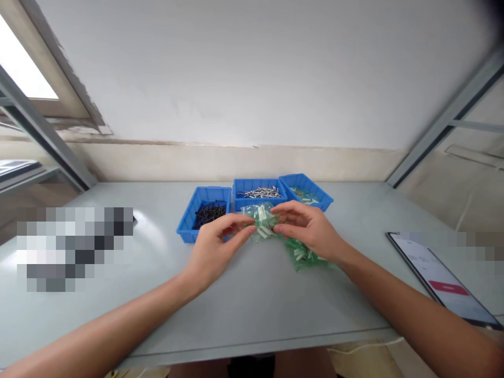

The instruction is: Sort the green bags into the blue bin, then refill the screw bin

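Observation:
A small clear-green plastic bag [263, 222] with white pieces in it is between my hands, over the middle of the table. My left hand [218, 244] pinches its left edge between thumb and fingers. On the other side, my right hand [309, 228] has its thumb and fingers closed on the bag's right edge. More green bags with white pieces [301, 254] lie on the table under and beside my right hand. Behind stand a blue bin of dark screws [210, 214], a blue bin of silvery screws or nails [262, 192] and a blue bin with green bags [303, 194].
A tablet or phone with a lit screen [437, 273] lies on the grey table [252, 310] at the right. A blurred-out object [74, 247] is at the left. Metal frame posts rise at both sides, and a wall stands behind the bins.

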Action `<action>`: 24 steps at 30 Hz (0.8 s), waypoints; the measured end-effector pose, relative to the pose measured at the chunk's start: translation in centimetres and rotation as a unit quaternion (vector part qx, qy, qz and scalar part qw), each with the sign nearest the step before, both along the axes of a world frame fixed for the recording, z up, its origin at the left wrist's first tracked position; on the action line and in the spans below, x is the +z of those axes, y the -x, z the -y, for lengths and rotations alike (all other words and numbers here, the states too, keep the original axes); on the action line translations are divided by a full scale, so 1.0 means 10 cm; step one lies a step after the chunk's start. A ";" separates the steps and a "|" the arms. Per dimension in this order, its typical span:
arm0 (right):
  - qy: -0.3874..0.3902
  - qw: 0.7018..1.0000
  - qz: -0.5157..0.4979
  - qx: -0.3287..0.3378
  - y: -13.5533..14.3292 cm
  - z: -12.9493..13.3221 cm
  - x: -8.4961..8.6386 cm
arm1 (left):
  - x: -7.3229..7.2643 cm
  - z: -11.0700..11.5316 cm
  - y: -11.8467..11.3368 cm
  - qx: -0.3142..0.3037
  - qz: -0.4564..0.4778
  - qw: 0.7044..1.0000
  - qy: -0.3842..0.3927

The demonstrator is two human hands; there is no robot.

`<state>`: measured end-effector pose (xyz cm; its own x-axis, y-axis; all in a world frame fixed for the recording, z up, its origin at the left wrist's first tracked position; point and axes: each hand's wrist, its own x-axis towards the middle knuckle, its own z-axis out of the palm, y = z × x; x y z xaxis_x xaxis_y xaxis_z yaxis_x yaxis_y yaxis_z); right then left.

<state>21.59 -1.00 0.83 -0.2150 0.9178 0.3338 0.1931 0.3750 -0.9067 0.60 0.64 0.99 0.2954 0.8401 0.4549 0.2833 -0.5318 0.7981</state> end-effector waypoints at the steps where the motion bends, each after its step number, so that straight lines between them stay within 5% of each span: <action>1: 0.004 1.000 -0.003 0.008 0.00 0.00 0.00 | 0.00 0.00 0.00 0.002 -0.004 1.000 -0.001; 9: 0.061 0.994 -0.032 0.089 0.01 0.02 0.00 | -0.02 0.01 0.02 -0.042 -0.022 0.999 0.006; 24: 0.019 1.000 -0.004 0.004 0.05 0.01 -0.03 | 0.00 0.03 -0.01 -0.096 0.044 0.990 0.094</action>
<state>21.13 -1.07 0.52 -0.2200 0.9279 0.3010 0.1824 0.3422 -0.9217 0.72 0.35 0.98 0.4247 0.8440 0.3275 0.1168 -0.4098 0.9047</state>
